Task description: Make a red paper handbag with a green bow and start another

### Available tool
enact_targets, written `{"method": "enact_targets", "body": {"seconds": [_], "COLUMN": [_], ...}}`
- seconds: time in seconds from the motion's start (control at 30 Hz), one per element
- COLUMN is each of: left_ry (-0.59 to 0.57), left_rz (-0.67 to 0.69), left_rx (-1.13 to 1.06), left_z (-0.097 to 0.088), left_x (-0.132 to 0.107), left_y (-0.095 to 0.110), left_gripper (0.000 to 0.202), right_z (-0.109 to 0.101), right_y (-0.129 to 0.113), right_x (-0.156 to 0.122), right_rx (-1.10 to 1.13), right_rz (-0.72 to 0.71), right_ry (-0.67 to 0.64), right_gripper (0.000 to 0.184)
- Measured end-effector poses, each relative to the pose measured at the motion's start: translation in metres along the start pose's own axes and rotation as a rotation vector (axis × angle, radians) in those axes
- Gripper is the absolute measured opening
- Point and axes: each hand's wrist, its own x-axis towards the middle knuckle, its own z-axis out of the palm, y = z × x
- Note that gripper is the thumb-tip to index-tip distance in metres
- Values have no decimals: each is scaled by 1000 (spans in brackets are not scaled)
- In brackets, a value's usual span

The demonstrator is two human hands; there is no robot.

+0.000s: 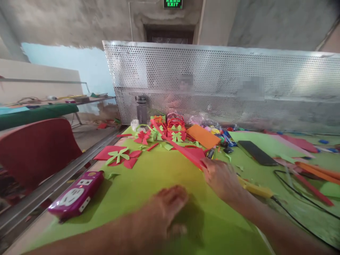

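Head view shows you working with your right grip (220,179) closed on the near end of a long red strip (186,152), which slants away from you over the green surface (159,173). Holding just the end probably lets the rest lie out long and straight. The far end of the strip reaches the small boxes at the back, but you can't tell if it touches them. Your left grip (170,205) is blurry; it looks open, thumb apart from the fingers, with nothing seen in it, low over the surface. The little red boxes (176,134) with green bows sit together at the back, maybe so your arms don't bump them. A green paper bow (118,155) rests on red paper to the left. A yellow tool (256,187), perhaps a glue gun, lies beside your right arm, likely so it is easy to grab. A purple plug box (77,196) stands at the left edge, maybe to stay out of your way. A gray bottle (141,109) stands by the metal screen (220,71). High up, a green sign (173,4) says "EXIT"; the marks above that word are cut off. You can't read a name on the bottle, the plug box or the dark phone (257,153).
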Motion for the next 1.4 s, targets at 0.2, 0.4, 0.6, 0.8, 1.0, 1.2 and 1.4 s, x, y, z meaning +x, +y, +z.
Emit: {"method": "enact_targets", "body": {"seconds": [0.2, 0.4, 0.6, 0.8, 1.0, 1.2, 1.4], "left_ry": [5, 205, 144, 481, 514, 486, 463], "left_rz": [-91, -581, -116, 311, 97, 14, -7], "left_rx": [61, 184, 140, 425, 591, 703, 585], "left_z": [12, 1, 8, 1, -7, -4, -7], "left_x": [5, 20, 12, 12, 16, 14, 5], "left_y": [-39, -88, -20, 12, 0, 0, -11], "left_gripper": [64, 50, 55, 38, 40, 31, 24], "right_z": [2, 2, 2, -1, 6, 16, 3], "right_y": [1, 1, -1, -16, -35, -42, -36], "right_x": [-1, -2, -2, -20, -37, -39, -34], "right_rx": [-16, -10, -24, -9, -36, 51, 393], "right_rz": [-28, -24, 0, -233, -412, -403, -430], "right_ry": [-1, 4, -22, 39, -21, 16, -180], "right_gripper": [22, 16, 19, 22, 27, 21, 18]}}
